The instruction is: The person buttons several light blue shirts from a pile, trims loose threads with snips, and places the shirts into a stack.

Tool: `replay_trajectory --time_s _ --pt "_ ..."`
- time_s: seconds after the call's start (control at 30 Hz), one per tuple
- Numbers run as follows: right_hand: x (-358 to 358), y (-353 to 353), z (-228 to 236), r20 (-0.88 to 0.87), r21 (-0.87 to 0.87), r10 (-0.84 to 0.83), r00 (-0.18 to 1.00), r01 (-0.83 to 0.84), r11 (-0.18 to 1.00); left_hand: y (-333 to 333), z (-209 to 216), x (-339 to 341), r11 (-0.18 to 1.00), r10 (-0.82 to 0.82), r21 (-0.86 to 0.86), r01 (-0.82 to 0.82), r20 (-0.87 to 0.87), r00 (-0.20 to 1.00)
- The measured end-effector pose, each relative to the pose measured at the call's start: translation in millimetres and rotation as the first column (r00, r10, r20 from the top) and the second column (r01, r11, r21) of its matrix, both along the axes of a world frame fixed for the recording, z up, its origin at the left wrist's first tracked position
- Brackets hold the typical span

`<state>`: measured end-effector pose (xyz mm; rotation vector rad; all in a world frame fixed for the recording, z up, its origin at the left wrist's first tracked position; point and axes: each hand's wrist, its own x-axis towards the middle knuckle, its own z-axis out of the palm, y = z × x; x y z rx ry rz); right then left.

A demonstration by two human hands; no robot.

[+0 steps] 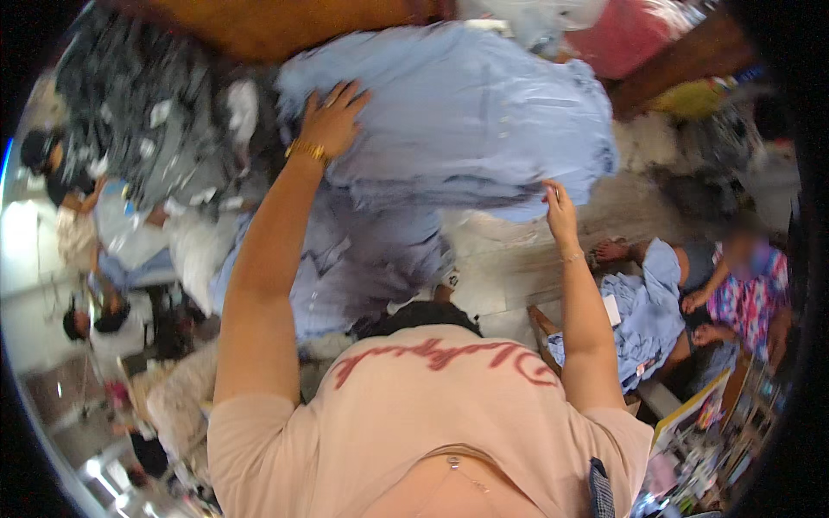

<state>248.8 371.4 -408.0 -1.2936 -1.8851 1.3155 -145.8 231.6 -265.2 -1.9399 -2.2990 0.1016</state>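
A broad pile of light blue button-front shirts point(458, 112) lies ahead of me, its near edge showing several folded layers. My left hand point(337, 116) rests on the pile's left part with its fingers spread, a gold-coloured bracelet at the wrist. At the near right edge, my right hand point(560, 203) has its fingers closed in a pinch on the hem of a light blue shirt. Below the pile, more blue cloth point(345, 259) hangs in loose folds between my arms, partly hidden by my left arm.
A large heap of dark grey garments point(155, 112) stands at the left. Behind the pile runs a brown wooden edge point(345, 26). On the right a seated person point(751, 285) handles blue shirts point(643, 311). Other people work at the far left. Light floor tiles point(492, 268) show below my right hand.
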Motion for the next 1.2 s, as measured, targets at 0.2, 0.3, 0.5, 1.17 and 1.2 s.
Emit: replay_trajectory --time_s 0.2,0.3,0.5,1.17,1.2 --pt "9 -104 -53 0.075 -0.589 0.088 0.993 -0.027 0.808 -97 15 -17 0.944 -0.119 0.33 -0.027 0.413 0.903" --pt "-21 -154 -48 -0.051 -0.778 0.176 0.983 -0.15 0.61 -211 -5 -12 0.82 0.292 0.307 -0.484 0.502 0.814" --pt "-125 -249 -55 -0.128 -0.712 0.322 0.938 -0.313 0.629 -457 -111 -19 0.305 0.686 0.183 -0.935 0.638 0.349" --pt "-340 -304 114 0.153 0.665 0.378 0.913 -0.378 0.644 -567 -75 -104 0.24 0.397 -0.112 -0.964 0.918 -0.008" --pt "-331 -318 119 0.143 0.644 0.336 0.931 -0.345 0.683 -587 -90 -110 0.228 0.272 -0.199 -0.953 0.953 -0.134"
